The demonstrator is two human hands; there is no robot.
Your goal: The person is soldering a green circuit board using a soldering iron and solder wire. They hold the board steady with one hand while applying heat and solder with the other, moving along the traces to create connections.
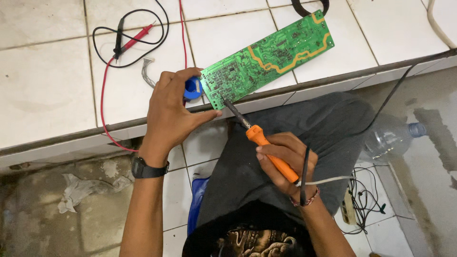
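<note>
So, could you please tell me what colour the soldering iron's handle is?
Orange, on the soldering iron in the right hand; head view.

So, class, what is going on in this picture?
A seated person works on a green circuit board lying on a white tiled ledge. The left hand steadies the board's near end, by a blue part. The right hand holds an orange-handled soldering iron, its tip at the board's edge. Multimeter probes lie nearby.
</note>
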